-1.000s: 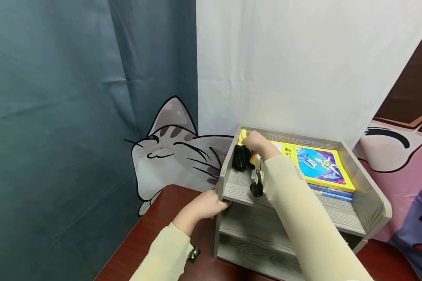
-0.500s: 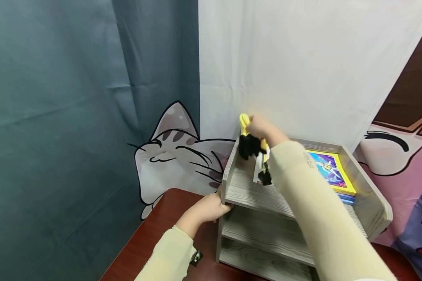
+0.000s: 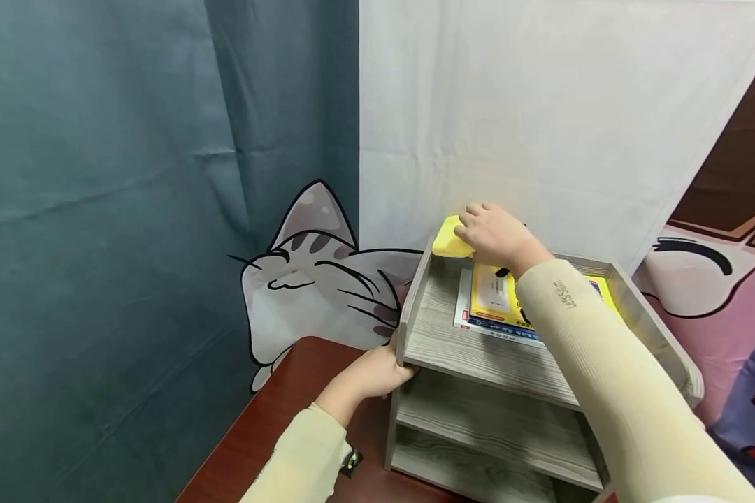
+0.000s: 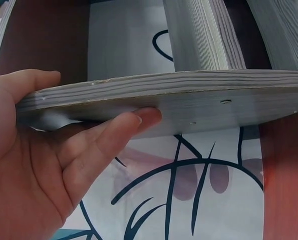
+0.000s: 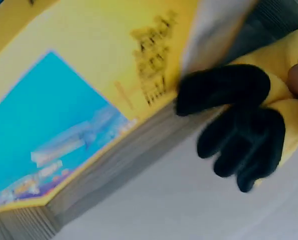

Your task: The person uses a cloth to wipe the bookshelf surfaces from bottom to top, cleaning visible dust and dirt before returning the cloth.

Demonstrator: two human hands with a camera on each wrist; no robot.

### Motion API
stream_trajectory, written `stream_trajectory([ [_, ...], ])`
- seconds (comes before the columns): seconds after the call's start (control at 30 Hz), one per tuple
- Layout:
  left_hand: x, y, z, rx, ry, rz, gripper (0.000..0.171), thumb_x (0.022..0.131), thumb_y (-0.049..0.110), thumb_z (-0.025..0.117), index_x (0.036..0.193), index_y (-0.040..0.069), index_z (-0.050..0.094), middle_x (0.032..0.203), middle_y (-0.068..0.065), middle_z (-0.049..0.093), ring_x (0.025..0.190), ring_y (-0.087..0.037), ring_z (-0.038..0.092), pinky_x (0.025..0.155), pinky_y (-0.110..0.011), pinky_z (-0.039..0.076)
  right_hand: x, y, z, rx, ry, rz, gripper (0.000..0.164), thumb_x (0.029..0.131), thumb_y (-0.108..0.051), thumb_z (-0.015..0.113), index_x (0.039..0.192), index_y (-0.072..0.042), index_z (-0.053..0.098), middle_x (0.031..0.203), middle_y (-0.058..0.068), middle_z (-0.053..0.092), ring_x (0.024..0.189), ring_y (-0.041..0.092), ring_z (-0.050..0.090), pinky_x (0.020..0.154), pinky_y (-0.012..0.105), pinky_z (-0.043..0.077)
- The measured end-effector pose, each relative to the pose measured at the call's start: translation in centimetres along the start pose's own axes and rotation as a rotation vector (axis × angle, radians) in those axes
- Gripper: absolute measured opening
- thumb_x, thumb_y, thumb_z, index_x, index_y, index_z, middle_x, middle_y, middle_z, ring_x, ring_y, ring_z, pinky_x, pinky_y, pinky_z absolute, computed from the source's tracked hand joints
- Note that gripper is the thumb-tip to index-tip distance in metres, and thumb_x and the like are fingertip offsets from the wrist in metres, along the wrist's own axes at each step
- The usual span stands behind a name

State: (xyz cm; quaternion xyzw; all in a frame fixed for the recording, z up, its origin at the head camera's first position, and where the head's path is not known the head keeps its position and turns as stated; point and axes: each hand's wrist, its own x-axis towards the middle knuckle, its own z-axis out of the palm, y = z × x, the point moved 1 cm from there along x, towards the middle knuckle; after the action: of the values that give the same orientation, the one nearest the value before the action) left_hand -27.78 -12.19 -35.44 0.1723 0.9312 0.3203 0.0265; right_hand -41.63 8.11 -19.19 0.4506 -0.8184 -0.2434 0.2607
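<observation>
My right hand (image 3: 500, 237) holds a yellow plush toy (image 3: 449, 239) above the back left of the grey wood-grain shelf (image 3: 430, 346). In the right wrist view, the toy's black finger-like ends (image 5: 239, 135) hang beside a yellow book (image 5: 159, 30); only a fingertip shows at the right edge. My left hand (image 3: 377, 370) grips the left side panel of the shelf. The left wrist view has the thumb on one face of the panel (image 4: 138, 87) and the fingers against the other. Part of the toy is hidden behind my right hand.
Stacked books (image 3: 493, 300) lie on the shelf's top level, partly covered by my right sleeve (image 3: 579, 328). The shelf stands on a dark red table (image 3: 296, 391). Behind are a white curtain (image 3: 541, 105) and a blue-green curtain (image 3: 132, 175) with a cartoon cat.
My right hand has lifted the plush toy from the shelf's left corner, then moved right with it. The books at the left are more exposed. My left hand keeps its grip.
</observation>
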Motion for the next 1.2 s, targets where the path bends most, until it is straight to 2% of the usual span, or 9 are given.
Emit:
stream_trajectory([
  [0.1, 0.1, 0.2, 0.4, -0.003, 0.000, 0.008, 0.043, 0.090, 0.031, 0.050, 0.127, 0.011, 0.039, 0.080, -0.008, 0.061, 0.036, -0.012, 0.047, 0.042, -0.029, 0.041, -0.2, -0.4, 1.3, 0.007, -0.009, -0.027, 0.026, 0.073, -0.007, 0.072, 0.097, -0.012, 0.064, 0.105, 0.015, 0.049, 0.094, 0.034, 0.044, 0.076, 0.045, 0.040],
  [0.23, 0.1, 0.5, 0.9, -0.005, -0.013, 0.013, 0.044, 0.091, 0.032, 0.050, 0.129, 0.012, 0.041, 0.088, -0.009, 0.062, 0.037, -0.012, 0.048, 0.042, -0.028, 0.041, -0.8, -0.8, 1.8, 0.064, -0.173, 0.027, 0.045, 0.080, -0.002, 0.064, 0.119, -0.025, 0.064, 0.138, 0.015, 0.035, 0.106, 0.037, 0.046, 0.079, 0.049, 0.043],
  [0.33, 0.1, 0.7, 1.0, 0.003, -0.023, 0.022, 0.044, 0.091, 0.031, 0.050, 0.131, 0.014, 0.041, 0.091, -0.009, 0.062, 0.037, -0.012, 0.048, 0.042, -0.028, 0.041, -1.1, -0.9, 1.8, 0.071, -0.284, 0.092, 0.050, 0.084, -0.007, 0.061, 0.127, -0.031, 0.057, 0.148, 0.014, 0.026, 0.112, 0.038, 0.044, 0.084, 0.051, 0.042],
  [0.47, 0.1, 1.0, 0.9, 0.015, -0.027, 0.037, 0.045, 0.091, 0.027, 0.050, 0.132, 0.014, 0.040, 0.082, -0.005, 0.061, 0.036, -0.011, 0.047, 0.042, -0.028, 0.040, -1.3, -0.8, 1.5, 0.041, -0.320, 0.164, 0.048, 0.084, -0.016, 0.064, 0.127, -0.035, 0.057, 0.144, 0.015, 0.030, 0.117, 0.036, 0.038, 0.090, 0.052, 0.036],
  [0.57, 0.0, 1.2, 0.8, 0.017, -0.034, 0.042, 0.045, 0.090, 0.026, 0.050, 0.132, 0.013, 0.040, 0.078, -0.005, 0.059, 0.036, -0.011, 0.046, 0.042, -0.028, 0.040, -1.8, -0.5, 1.2, 0.018, -0.319, 0.197, 0.047, 0.082, -0.019, 0.066, 0.125, -0.036, 0.058, 0.133, 0.015, 0.037, 0.112, 0.033, 0.039, 0.089, 0.049, 0.034],
  [0.77, 0.0, 1.0, 0.6, 0.004, -0.041, 0.043, 0.046, 0.091, 0.026, 0.049, 0.135, 0.015, 0.040, 0.102, -0.012, 0.062, 0.036, -0.013, 0.048, 0.042, -0.029, 0.042, -3.4, 0.3, 0.4, 0.020, -0.300, 0.246, 0.043, 0.084, -0.017, 0.064, 0.123, -0.036, 0.060, 0.112, 0.012, 0.043, 0.098, 0.029, 0.039, 0.082, 0.044, 0.033],
  [0.87, 0.1, 0.8, 0.5, 0.002, -0.043, 0.036, 0.047, 0.092, 0.028, 0.048, 0.136, 0.016, 0.038, 0.107, -0.013, 0.061, 0.037, -0.014, 0.049, 0.043, -0.029, 0.043, -4.4, 0.5, 0.1, 0.036, -0.297, 0.271, 0.041, 0.084, -0.022, 0.065, 0.123, -0.034, 0.060, 0.112, 0.012, 0.043, 0.097, 0.030, 0.039, 0.083, 0.045, 0.032],
  [0.97, 0.2, 0.7, 0.5, -0.008, -0.050, 0.031, 0.047, 0.091, 0.027, 0.048, 0.136, 0.015, 0.039, 0.102, -0.013, 0.061, 0.038, -0.015, 0.049, 0.042, -0.030, 0.043, -5.4, 0.7, -0.1, 0.061, -0.298, 0.306, 0.038, 0.086, -0.020, 0.062, 0.123, -0.032, 0.061, 0.113, 0.013, 0.044, 0.096, 0.030, 0.038, 0.082, 0.045, 0.032],
  [1.2, 0.3, 0.5, 0.6, -0.012, -0.060, 0.012, 0.048, 0.090, 0.027, 0.049, 0.134, 0.011, 0.039, 0.086, -0.008, 0.061, 0.039, -0.016, 0.050, 0.044, -0.031, 0.043, -7.3, 1.1, -0.2, 0.069, -0.349, 0.400, 0.045, 0.086, -0.005, 0.054, 0.123, -0.030, 0.061, 0.108, 0.013, 0.045, 0.093, 0.029, 0.038, 0.081, 0.044, 0.032],
])
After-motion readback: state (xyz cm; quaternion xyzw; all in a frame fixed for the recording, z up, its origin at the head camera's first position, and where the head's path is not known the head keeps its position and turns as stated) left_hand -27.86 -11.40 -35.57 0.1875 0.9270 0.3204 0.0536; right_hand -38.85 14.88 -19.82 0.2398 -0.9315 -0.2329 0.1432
